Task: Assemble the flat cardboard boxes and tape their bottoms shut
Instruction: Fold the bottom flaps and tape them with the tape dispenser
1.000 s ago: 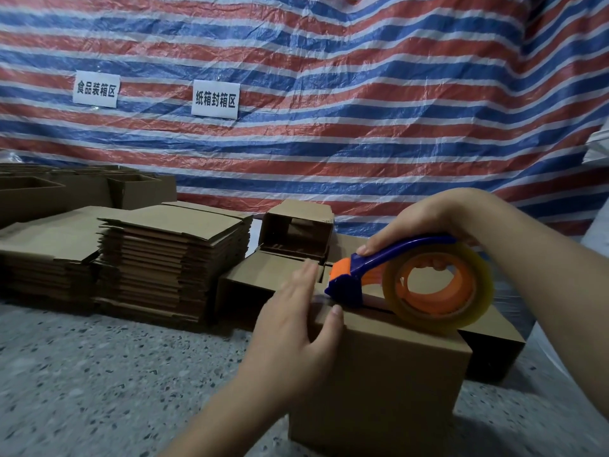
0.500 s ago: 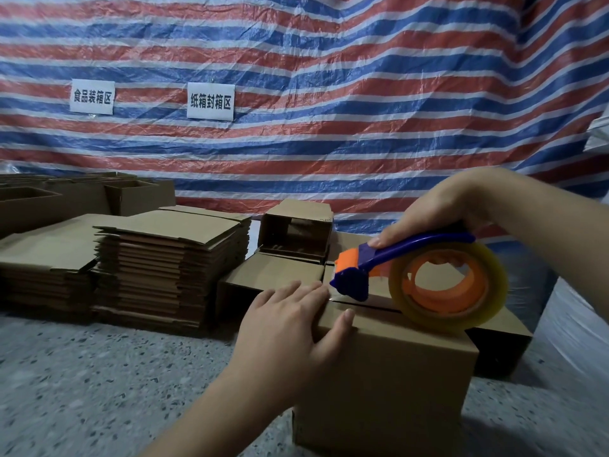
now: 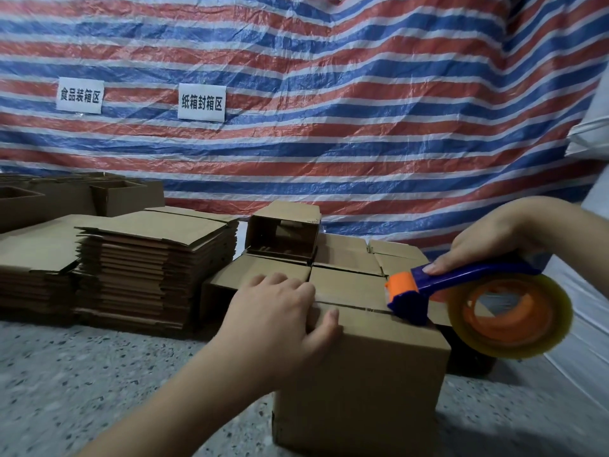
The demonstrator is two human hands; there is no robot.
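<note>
An assembled cardboard box (image 3: pixel 362 384) stands on the speckled floor in front of me, its closed flaps facing up with a seam across the top. My left hand (image 3: pixel 276 321) lies over the box's left top edge, fingers on the flaps and thumb against the near side. My right hand (image 3: pixel 487 239) grips the blue handle of a tape dispenser (image 3: pixel 478 305) with an orange roller and a roll of clear tape. The dispenser's head sits on the seam near the box's right edge, and the roll hangs past that edge.
Stacks of flat cardboard boxes (image 3: pixel 148 268) lie to the left. Assembled boxes (image 3: pixel 346 258) sit behind the one I hold, and one open box (image 3: pixel 283 232) lies on its side. More open boxes (image 3: pixel 122 196) stand far left. A striped tarp (image 3: pixel 329 110) with two paper signs hangs behind.
My right hand has drawn the tape dispenser rightward along the seam from the left part of the box top to its right edge. My left hand stayed on the box's left edge.
</note>
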